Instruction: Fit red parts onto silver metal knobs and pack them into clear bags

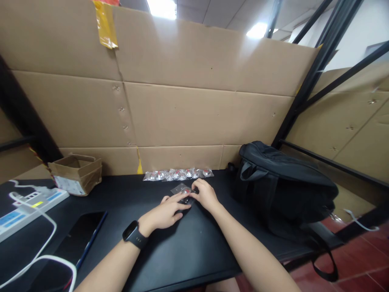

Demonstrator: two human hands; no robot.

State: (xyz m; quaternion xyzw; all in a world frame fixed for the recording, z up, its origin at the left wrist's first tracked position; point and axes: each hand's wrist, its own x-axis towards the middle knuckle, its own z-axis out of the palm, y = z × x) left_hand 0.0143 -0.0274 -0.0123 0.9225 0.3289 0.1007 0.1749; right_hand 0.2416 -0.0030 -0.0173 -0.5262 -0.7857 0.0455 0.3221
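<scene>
A small clear plastic packet (179, 188) with a round item showing some red inside lies on the black table in front of me. My left hand (166, 211), with a black watch on its wrist, rests its outstretched fingers on the packet. The fingers of my right hand (205, 194) are pinched at the packet's right edge. What the item inside is, I cannot make out, as fingers partly cover it. Behind my hands, several similar packets (178, 174) lie in a row along the cardboard wall.
At the right sits a black backpack (285, 182), its strap hanging over the table edge. A small cardboard box (75, 172), a white power strip (33, 209) with white cables, and a dark phone-like device (75, 239) occupy the left. A cardboard wall (182, 113) stands behind.
</scene>
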